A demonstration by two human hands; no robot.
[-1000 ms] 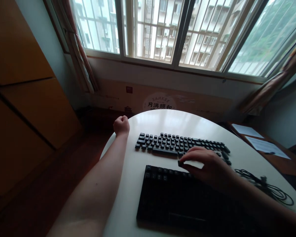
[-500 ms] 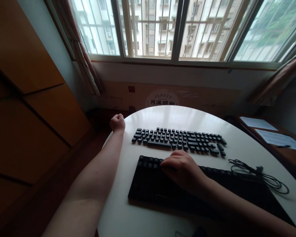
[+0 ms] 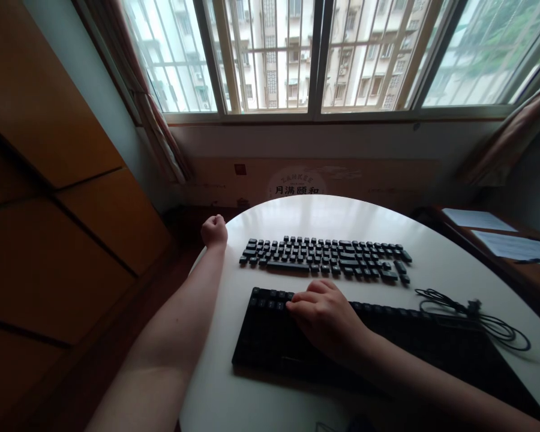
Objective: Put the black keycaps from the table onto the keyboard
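Note:
My left hand point(image 3: 215, 230) is closed in a fist at the far left edge of the round white table, its inside hidden from me. My right hand point(image 3: 326, 312) rests over a black keyboard point(image 3: 270, 351), fingers curled together and thumb against its upper key rows. Whatever lies under those fingertips is out of sight. Keycaps fill the keyboard's top rows, while its darker lower part shows no clear caps. Behind it, loose black keycaps point(image 3: 326, 255) lie in keyboard-like rows on the table.
A coiled black cable point(image 3: 495, 330) lies at the keyboard's right end. Papers point(image 3: 513, 247) and a pen point(image 3: 528, 261) are on a brown surface at the right. The white table point(image 3: 337, 216) stands before a barred window, with a wooden cabinet point(image 3: 85, 222) to the left.
The right hand's fingers have shifted slightly left and curled closer over the upper key rows. The left fist stays in place. My view has tilted slightly.

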